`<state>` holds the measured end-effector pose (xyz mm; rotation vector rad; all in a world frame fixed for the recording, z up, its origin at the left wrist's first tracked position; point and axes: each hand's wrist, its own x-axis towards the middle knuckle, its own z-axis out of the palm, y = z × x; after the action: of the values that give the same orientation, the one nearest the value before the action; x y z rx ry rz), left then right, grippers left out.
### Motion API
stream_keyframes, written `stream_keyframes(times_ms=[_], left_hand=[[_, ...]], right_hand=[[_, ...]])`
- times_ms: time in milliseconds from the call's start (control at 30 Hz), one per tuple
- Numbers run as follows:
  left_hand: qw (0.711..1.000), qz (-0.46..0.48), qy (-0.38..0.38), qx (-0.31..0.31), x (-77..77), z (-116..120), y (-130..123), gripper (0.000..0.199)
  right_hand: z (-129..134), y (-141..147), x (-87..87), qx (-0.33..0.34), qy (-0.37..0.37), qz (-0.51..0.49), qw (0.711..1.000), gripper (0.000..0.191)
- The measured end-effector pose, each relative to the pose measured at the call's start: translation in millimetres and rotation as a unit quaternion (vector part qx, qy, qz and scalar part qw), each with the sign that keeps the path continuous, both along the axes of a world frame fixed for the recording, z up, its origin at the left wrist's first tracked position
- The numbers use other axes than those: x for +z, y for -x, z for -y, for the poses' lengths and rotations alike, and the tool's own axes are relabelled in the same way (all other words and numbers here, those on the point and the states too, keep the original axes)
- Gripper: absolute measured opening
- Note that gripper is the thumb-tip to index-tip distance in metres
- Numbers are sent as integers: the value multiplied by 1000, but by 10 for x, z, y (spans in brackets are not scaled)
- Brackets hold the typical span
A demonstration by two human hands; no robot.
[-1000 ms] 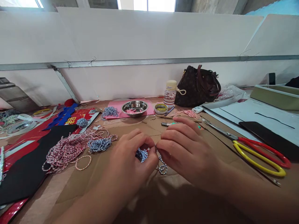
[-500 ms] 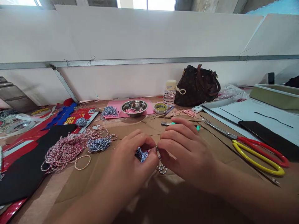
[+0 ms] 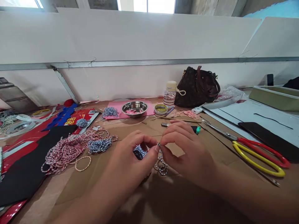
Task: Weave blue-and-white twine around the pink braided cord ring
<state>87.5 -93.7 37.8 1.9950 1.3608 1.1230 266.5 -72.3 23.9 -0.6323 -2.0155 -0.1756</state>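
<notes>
Head view: left hand (image 3: 129, 163) and right hand (image 3: 188, 157) have drawn closer, both grips now clamped together on blue-and-white twine (image 3: 162, 168).

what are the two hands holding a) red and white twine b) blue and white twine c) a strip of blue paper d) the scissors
b, the left hand and right hand meet at the fingertips on blue and white twine, with a loop of it hanging below them.
</notes>
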Motion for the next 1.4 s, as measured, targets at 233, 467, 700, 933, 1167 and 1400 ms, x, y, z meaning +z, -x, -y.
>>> stream_keyframes(times_ms=[233,467,700,933,1167,1400], left_hand=[[1000,-4,16,1,-1,-2,7,11],[999,-30,-32,3,-21,-33,10,12],[994,-79,-69,29,-22,-20,-12,12],[990,-91,-98,46,-27,1,-38,13],[981,-135,-131,38,-75,0,-24,12],[976,-167,-140,24,-96,21,-8,13]], right_hand=[[7,-2,-2,-23,-33,40,998,13],[0,-17,7,-15,-15,51,998,8],[22,-50,35,-33,-62,97,993,6],[58,-35,41,-47,-74,114,990,6],[82,-43,26,-74,-75,152,983,5],[76,-28,-7,-80,-62,174,980,5]])
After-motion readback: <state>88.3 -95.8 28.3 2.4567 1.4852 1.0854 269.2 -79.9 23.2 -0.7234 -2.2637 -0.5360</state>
